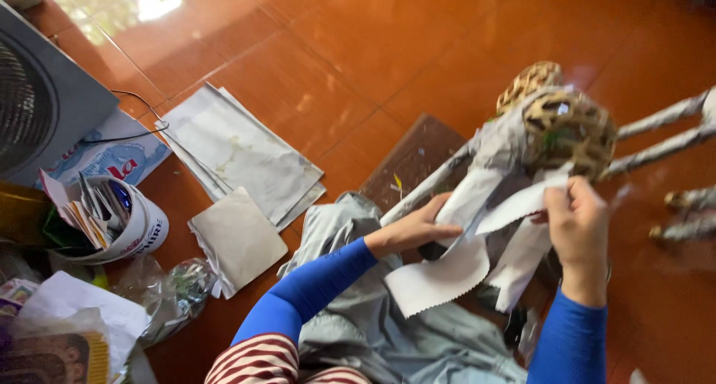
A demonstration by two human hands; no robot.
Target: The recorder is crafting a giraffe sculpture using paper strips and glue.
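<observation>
A papier-mâché figure [556, 123] with a round woven-looking body and thin paper-wrapped legs lies on its side above my lap. My left hand [418, 227] holds a white paper strip with a zigzag edge [440, 276] against the figure's underside. My right hand [578, 224] pinches another white paper strip [518, 203] and presses it onto the figure's body. Both arms wear blue sleeves. A grey cloth [373, 324] covers my lap beneath the figure.
On the orange tiled floor lie grey paper sheets [239, 149], a smaller square sheet [237, 238], a dark brown board [414, 156], a white tub stuffed with paper scraps [123, 220], crumpled clear plastic [175, 287] and a grey fan [37, 104] at the left.
</observation>
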